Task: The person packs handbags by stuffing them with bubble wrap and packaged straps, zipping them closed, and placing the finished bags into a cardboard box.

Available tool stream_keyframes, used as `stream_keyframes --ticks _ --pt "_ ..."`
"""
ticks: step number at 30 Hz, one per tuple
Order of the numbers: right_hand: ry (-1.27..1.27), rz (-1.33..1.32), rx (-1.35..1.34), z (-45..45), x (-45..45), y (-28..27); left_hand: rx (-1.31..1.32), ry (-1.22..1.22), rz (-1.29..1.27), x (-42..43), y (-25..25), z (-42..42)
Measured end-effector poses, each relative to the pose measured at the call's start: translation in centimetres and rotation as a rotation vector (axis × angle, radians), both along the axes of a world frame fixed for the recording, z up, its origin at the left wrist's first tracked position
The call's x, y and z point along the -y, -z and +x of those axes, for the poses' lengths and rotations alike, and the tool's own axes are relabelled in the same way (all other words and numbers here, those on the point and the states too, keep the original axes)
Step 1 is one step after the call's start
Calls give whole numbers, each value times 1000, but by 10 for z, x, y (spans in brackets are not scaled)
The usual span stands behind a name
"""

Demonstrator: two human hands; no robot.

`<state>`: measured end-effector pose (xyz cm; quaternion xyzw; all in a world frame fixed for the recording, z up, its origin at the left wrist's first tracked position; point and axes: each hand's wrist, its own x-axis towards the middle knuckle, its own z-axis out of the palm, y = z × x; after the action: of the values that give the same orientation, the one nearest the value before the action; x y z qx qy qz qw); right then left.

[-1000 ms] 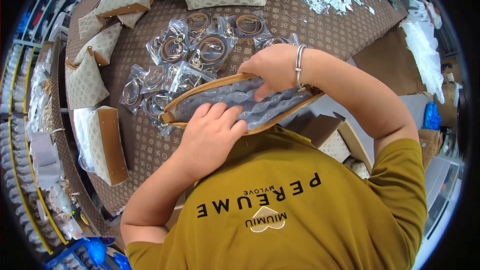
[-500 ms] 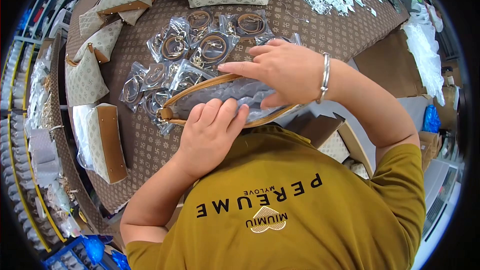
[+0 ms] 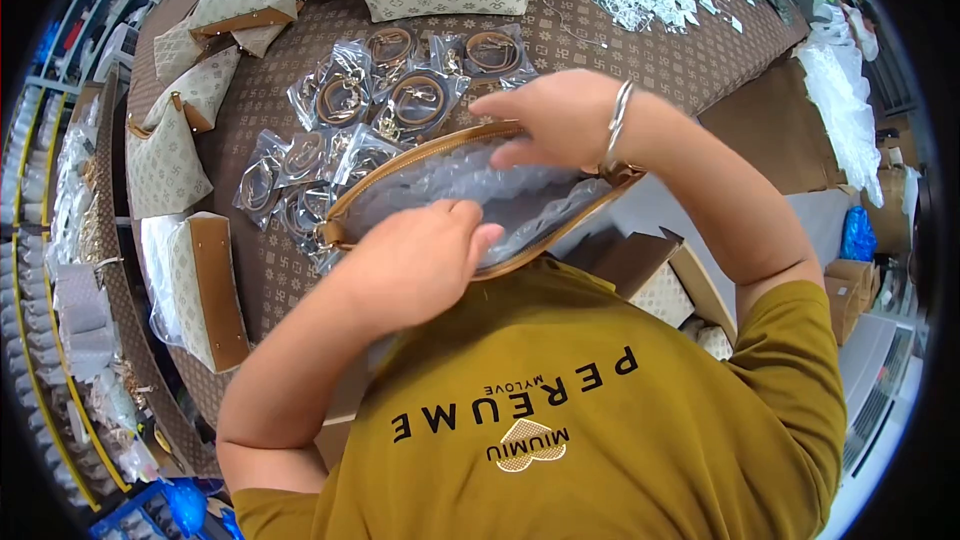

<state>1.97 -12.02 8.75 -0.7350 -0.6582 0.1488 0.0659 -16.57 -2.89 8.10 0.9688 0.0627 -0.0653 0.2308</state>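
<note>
An unzipped handbag (image 3: pixel 350 202) with tan edging lies mouth-up against my body, bubble wrap (image 3: pixel 460 175) showing inside. My left hand (image 3: pixel 415 260) is closed over the near rim, its fingers reaching into the mouth and its thumb at the front. Over the far right part of the mouth is my right hand (image 3: pixel 565 120), slightly blurred, with thumb and forefinger apart and a silver bangle at the wrist. Just beyond the bag are several coiled brown straps (image 3: pixel 417 100) in clear plastic packets.
Patterned handbags stand on the brown cloth-covered table (image 3: pixel 660 70) at the back and left, one (image 3: pixel 212 290) on its side. Clear plastic pieces (image 3: pixel 645 0) lie at the back right. An open carton (image 3: pixel 690 270) is right of my body.
My left hand has slid over the near rim, its fingers now lower inside the mouth. My right hand lifted off toward the straps, then moved back slightly left, and the mouth looks wider.
</note>
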Motion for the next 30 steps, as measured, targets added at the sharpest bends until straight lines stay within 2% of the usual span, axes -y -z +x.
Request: stream_keyframes --ticks 1,3,8,11,15,19,21,24,26,28,30 --pt "0 0 11 14 -1 -1 -239 80 33 -5 -7 16" --pt "176 6 -292 55 -12 3 -712 233 101 -12 -19 39" --pt "224 -110 -45 95 -21 113 -593 331 345 -12 2 47" --pt "243 -140 58 103 -26 182 -313 258 421 -12 11 35" --pt "183 -100 153 98 -13 208 -446 226 370 -8 10 40" --pt "164 -56 312 90 1 230 -453 248 386 -9 8 44" --pt "166 -50 383 87 8 215 -445 255 363 -14 8 45" --pt "579 156 -16 91 29 167 -452 272 310 -20 11 44" --pt "721 466 -194 117 51 150 -439 290 312 -22 11 44" --pt "936 646 -439 110 72 96 -428 297 312 -24 10 46" --pt "737 1183 -1124 95 83 58 -452 315 333 -24 9 48"
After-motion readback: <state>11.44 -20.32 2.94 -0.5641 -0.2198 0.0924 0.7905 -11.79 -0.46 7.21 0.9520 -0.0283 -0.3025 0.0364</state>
